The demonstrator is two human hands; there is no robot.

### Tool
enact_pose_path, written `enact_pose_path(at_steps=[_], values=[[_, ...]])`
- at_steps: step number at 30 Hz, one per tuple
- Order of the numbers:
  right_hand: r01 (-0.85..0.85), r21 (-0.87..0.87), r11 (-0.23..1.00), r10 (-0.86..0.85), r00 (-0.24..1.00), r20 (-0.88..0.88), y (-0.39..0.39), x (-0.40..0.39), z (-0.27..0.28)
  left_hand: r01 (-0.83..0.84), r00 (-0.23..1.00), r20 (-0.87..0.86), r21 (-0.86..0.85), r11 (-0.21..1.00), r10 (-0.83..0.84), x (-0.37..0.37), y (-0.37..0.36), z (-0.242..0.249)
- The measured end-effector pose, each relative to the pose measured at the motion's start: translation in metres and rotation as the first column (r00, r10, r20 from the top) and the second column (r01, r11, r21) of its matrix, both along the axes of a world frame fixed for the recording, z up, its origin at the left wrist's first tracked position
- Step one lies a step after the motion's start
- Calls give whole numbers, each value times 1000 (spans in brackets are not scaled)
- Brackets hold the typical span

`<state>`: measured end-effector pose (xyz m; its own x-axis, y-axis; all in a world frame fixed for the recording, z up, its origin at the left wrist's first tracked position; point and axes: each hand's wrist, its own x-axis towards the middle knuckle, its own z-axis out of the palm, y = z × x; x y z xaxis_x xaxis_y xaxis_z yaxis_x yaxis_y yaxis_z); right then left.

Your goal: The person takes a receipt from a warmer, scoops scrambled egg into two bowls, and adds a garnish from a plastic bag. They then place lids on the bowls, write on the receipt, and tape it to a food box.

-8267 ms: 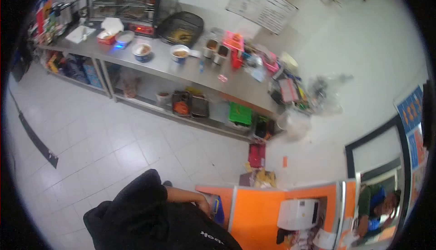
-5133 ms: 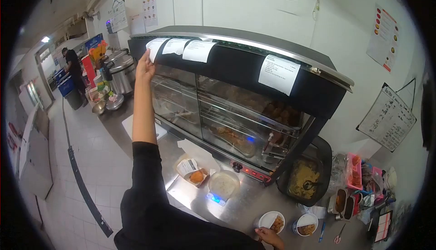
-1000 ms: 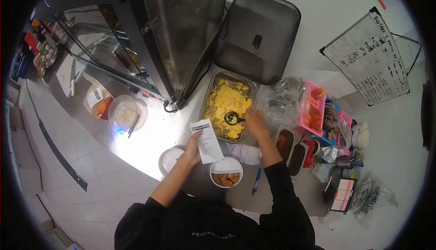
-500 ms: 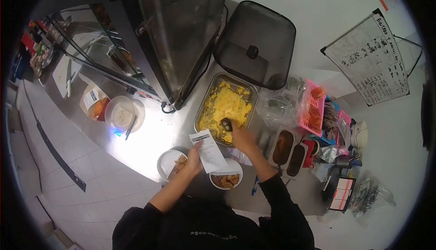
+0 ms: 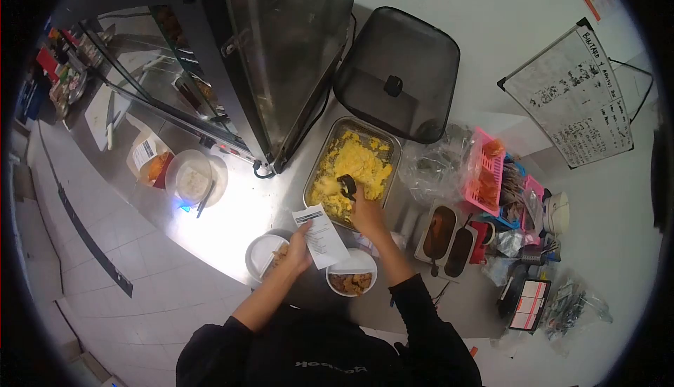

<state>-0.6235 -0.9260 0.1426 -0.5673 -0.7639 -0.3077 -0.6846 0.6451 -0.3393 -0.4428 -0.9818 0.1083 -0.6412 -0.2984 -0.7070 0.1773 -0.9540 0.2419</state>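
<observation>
My left hand pinches a printed paper slip over the counter edge. My right hand grips a black scoop-like utensil, whose exact kind is hard to make out, inside a metal tray of scrambled egg. Some egg seems to lie on the utensil. Below the slip, a round white bowl has a divider and brown chunks of food in one section. Under my left hand, another divided bowl is partly covered.
A dark lid stands behind the tray, beside a glass display cabinet. To the right are sauce containers with ladles, a pink basket and plastic bags. At left sits a tub.
My right hand has shifted slightly down with the utensil, which has turned within the egg tray. My left hand keeps the slip in nearly the same place. The camera view has shifted a little.
</observation>
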Motion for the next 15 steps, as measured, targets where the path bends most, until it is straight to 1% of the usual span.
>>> enact_pose_path(at_steps=[1, 2, 5, 6, 9, 12, 15], values=[[-4, -5, 1000, 4, 998, 67, -2, -5, 5, 5, 1000, -10, -7, 1000, -5, 1, -1, 0], [48, -5, 999, -48, 999, 20, -2, -14, -1, 8, 1000, -23, -14, 1000, -8, 1, -1, 0], [195, -97, 976, -209, 963, -171, -4, -40, -12, -5, 999, -38, -3, 1000, 5, 1, -2, -6], [224, -58, 973, -230, 958, -172, -7, -47, -21, -12, 999, -38, 7, 1000, 12, 1, -1, -9], [149, 11, 989, -143, 962, -232, -18, -40, -49, 1, 999, -45, -7, 1000, -1, 2, -2, -7], [-53, 41, 998, 60, 978, -199, -23, 3, -38, -1, 999, 32, -21, 1000, 2, 0, -4, 8], [-150, -175, 973, 128, 983, -133, -18, 14, -20, 19, 1000, -6, -15, 1000, -19, 1, -6, 2]])
